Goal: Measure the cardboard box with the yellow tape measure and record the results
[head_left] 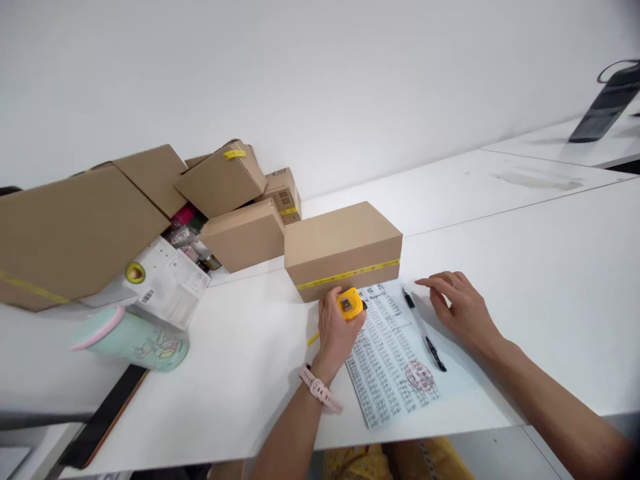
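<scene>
My left hand, with a pink watch band on its wrist, is closed around a yellow tape measure over the top left of a printed sheet. A short piece of yellow blade shows left of the hand. Directly behind the tape measure stands a cardboard box with yellow tape along its front. My right hand rests right of the sheet, index finger extended and thumb apart, holding nothing. Between that hand and the printed columns a black-and-clear pen lies on the paper. A red round stamp marks the sheet's lower part.
Several cardboard boxes are piled at the back left against the white wall. A mint tumbler with a pink rim lies tilted at the left, near a white carton. A dark bottle stands far right.
</scene>
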Action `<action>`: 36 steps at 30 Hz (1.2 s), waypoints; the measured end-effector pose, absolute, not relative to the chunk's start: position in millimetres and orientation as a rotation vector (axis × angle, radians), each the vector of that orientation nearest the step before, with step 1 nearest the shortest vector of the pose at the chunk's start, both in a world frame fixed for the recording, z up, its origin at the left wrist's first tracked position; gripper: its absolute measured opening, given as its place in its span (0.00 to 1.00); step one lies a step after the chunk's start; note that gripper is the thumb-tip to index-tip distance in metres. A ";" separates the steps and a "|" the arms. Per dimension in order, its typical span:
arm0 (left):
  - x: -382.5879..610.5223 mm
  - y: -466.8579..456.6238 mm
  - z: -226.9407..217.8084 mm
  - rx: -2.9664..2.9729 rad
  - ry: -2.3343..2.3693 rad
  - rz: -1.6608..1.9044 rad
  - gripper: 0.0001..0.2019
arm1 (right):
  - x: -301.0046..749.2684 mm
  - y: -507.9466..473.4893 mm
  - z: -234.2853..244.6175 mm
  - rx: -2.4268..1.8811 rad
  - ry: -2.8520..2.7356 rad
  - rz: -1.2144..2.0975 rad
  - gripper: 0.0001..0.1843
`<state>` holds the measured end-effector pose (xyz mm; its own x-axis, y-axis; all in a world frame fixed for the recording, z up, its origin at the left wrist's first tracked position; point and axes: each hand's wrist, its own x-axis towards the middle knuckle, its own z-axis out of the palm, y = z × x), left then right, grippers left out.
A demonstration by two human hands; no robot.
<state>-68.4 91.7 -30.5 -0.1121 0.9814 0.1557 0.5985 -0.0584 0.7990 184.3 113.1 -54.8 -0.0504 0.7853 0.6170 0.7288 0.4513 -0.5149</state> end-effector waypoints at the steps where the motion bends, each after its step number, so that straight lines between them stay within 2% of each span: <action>1: -70.3 88.7 -24.9 1.669 1.678 1.059 0.31 | 180.2 111.1 -48.5 -1.307 -1.727 0.178 0.13; 3: -73.6 79.9 -12.2 1.563 1.416 1.091 0.32 | 169.2 105.7 -31.7 -1.336 -1.605 0.552 0.16; 6: -75.5 66.2 5.3 1.351 0.986 1.087 0.32 | 149.8 95.9 -1.8 -1.242 -1.445 1.275 0.28; 9: -75.2 59.5 14.8 1.344 0.915 1.063 0.34 | 134.0 87.2 20.1 -1.077 -1.451 1.587 0.34; 13: -82.5 62.9 20.1 1.362 0.946 1.067 0.37 | 125.9 86.4 31.4 -1.078 -1.459 1.573 0.31; 17: -116.6 82.3 39.7 1.331 1.072 1.173 0.38 | 139.6 118.3 53.6 -1.003 -1.341 1.579 0.23; 20: -163.0 111.4 65.4 1.287 1.212 1.290 0.34 | 162.1 164.9 82.1 -1.084 -1.075 1.420 0.15; 23: -213.4 145.7 87.1 1.208 1.353 1.373 0.28 | 179.3 211.9 95.9 -1.180 -0.989 1.340 0.15; 27: -259.1 179.5 97.4 1.087 1.510 1.297 0.19 | 177.7 250.7 77.9 -1.335 -0.978 1.309 0.12; 29: -269.7 189.2 97.1 1.048 1.553 1.249 0.17 | 170.4 260.8 64.7 -1.382 -0.997 1.282 0.15; 31: -274.1 195.9 96.3 1.029 1.581 1.218 0.17 | 162.8 267.3 55.7 -1.431 -1.020 1.244 0.18; 36: -266.3 209.2 96.2 1.041 1.600 1.171 0.18 | 145.6 271.4 53.4 -1.551 -1.145 1.174 0.17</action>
